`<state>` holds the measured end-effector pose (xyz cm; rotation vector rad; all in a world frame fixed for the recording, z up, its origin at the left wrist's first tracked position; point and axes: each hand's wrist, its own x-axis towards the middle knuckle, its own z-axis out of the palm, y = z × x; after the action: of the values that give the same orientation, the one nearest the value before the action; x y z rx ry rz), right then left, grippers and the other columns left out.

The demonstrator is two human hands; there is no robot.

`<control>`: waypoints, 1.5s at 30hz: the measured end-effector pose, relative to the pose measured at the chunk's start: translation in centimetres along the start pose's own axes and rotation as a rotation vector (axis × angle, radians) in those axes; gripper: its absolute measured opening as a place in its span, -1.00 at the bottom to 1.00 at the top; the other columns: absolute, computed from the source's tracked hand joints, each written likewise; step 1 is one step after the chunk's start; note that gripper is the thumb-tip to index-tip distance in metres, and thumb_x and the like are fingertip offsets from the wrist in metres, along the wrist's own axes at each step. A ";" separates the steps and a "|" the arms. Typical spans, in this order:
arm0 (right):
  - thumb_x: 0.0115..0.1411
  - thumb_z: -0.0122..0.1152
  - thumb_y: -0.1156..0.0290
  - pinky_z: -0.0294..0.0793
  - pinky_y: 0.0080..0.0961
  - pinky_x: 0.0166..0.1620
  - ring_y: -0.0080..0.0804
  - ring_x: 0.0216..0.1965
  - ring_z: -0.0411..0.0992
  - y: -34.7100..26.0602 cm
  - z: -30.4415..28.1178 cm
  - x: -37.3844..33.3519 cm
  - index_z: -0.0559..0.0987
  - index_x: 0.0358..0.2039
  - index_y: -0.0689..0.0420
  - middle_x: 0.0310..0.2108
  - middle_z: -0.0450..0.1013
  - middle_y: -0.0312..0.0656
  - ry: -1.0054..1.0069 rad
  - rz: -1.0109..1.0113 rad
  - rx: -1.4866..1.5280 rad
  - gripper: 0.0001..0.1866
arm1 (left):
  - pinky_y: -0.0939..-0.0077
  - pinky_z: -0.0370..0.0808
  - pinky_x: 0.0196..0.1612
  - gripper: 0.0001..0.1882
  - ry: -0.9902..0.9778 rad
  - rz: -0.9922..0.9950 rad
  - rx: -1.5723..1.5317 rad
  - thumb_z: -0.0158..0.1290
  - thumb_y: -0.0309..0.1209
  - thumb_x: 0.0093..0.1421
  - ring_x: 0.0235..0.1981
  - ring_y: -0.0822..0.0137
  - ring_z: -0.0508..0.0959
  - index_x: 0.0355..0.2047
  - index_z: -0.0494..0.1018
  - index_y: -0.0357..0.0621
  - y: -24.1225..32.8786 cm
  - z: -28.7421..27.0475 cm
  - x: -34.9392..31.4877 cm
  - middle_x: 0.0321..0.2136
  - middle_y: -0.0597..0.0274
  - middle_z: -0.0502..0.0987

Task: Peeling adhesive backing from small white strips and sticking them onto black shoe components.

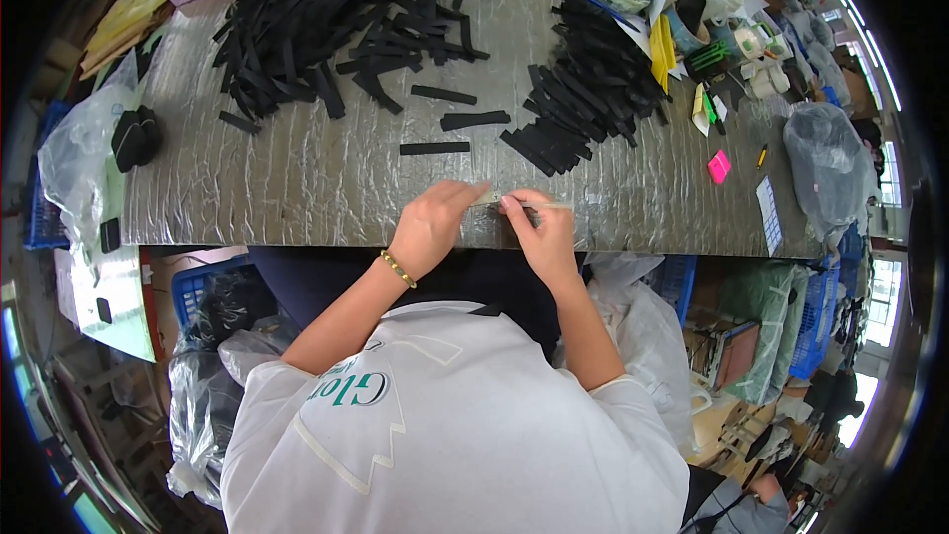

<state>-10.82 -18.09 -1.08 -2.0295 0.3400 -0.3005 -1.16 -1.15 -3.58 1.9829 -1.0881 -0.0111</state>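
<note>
Head: pale strip (486, 200) partly hidden

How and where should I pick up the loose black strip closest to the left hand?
Probably pinch the black strip at its middle, from above, across its two long edges: it lies flat, stretching left to right, apart from the other strips.

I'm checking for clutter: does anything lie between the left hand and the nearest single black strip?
Nothing visible does: between the left hand and the black strip just ahead, only tabletop shows. The thin pale piece lies to the right, outside that gap.
</note>
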 end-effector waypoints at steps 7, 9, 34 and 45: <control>0.30 0.21 0.49 0.52 -0.52 -0.23 -0.39 -0.33 0.57 -0.4 1.4 0.4 0.63 -0.24 0.34 -0.35 0.60 -0.09 -0.062 -0.016 -0.012 -0.85 | 0.20 0.58 -0.18 -0.49 0.032 -0.008 -0.085 0.07 -0.66 0.14 -0.24 0.04 0.60 0.13 0.44 -0.13 0.0 -0.1 0.1 -0.29 0.09 0.63; 0.29 0.21 0.51 0.53 -0.51 -0.23 -0.36 -0.34 0.58 -0.6 1.6 0.6 0.63 -0.25 0.34 -0.33 0.60 -0.07 -0.062 -0.062 -0.048 -0.86 | 0.19 0.58 -0.18 -0.49 0.014 -0.007 -0.082 0.08 -0.65 0.13 -0.24 0.04 0.61 0.12 0.44 -0.14 -0.1 -0.1 0.2 -0.29 0.08 0.62; 0.20 0.24 0.52 0.39 -0.19 0.02 -0.02 -0.05 0.40 -1.5 0.0 3.5 0.52 -0.14 0.23 -0.08 0.37 -0.05 -0.098 -0.338 -0.096 -0.78 | 0.22 0.54 -0.13 -0.85 0.099 0.061 -0.079 0.16 -0.56 0.15 -0.20 -0.01 0.59 -0.25 0.51 -0.21 -1.5 -3.4 1.7 -0.26 0.08 0.60; 0.18 0.30 0.34 0.40 -0.21 -0.05 -0.09 -0.09 0.41 3.2 -4.1 1.9 0.63 -0.11 0.18 -0.08 0.44 -0.16 0.052 -0.399 -0.658 -0.71 | 0.26 0.54 -0.09 -0.89 0.112 0.131 0.071 0.16 -0.57 0.12 -0.18 0.06 0.57 -0.30 0.57 -0.21 -5.4 -4.1 3.4 -0.25 0.16 0.60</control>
<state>-10.84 -23.61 -1.95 -2.7438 0.0560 -0.5396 6.20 0.58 -3.40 1.9468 -1.1566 0.2084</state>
